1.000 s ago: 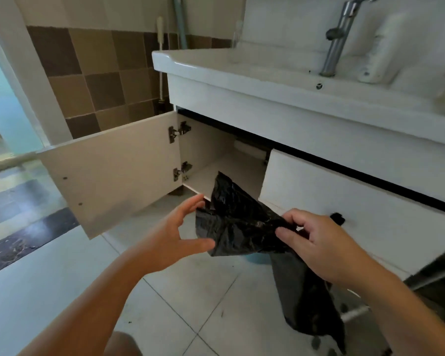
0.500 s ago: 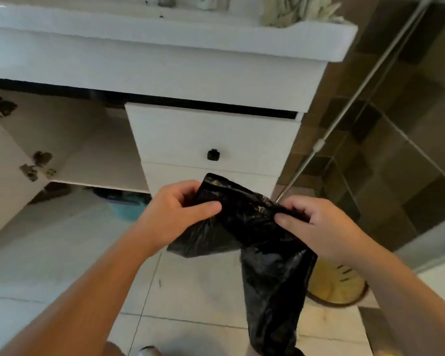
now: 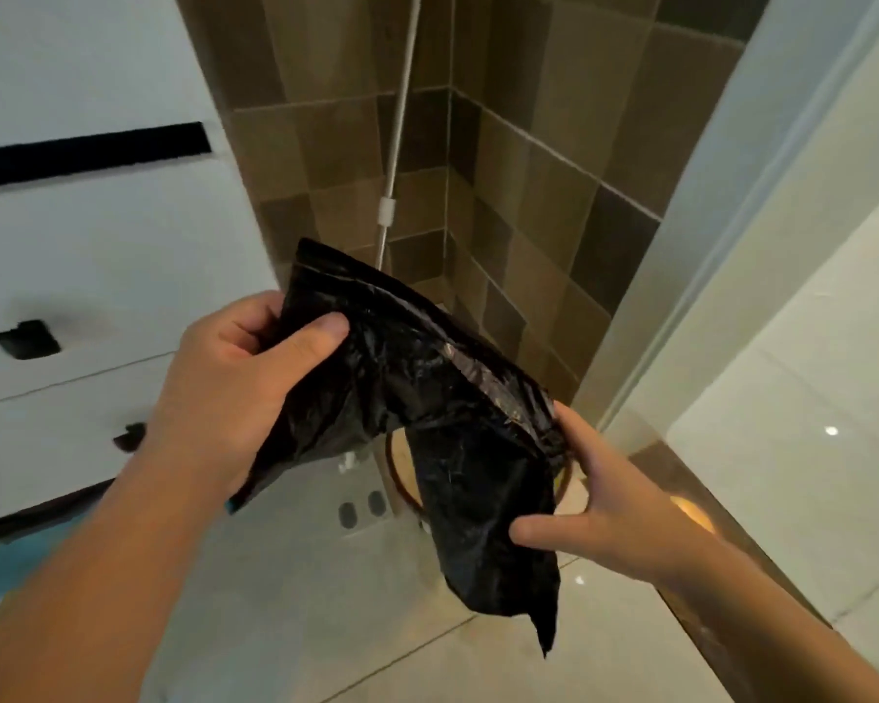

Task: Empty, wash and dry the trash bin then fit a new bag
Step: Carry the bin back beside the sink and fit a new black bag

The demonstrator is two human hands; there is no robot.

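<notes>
Above the pale floor tiles (image 3: pixel 285 591), in front of the brown-tiled corner (image 3: pixel 529 205), I hold the black trash bag (image 3: pixel 427 398) up in both hands. My left hand (image 3: pixel 224 393) has its grip clenched on the bag's upper left edge, thumb pressed flat on the plastic. My right hand (image 3: pixel 610 509) grasps the lower right edge, thumb pinching the plastic from below. The bag's seamed rim runs slanting between the two grips, and the rest of it hangs down crumpled to a point. Behind the bag a brown round rim (image 3: pixel 397 479) shows on the floor, mostly hidden. The white cabinet drawers (image 3: pixel 97 276) with dark knobs stand at my left.
</notes>
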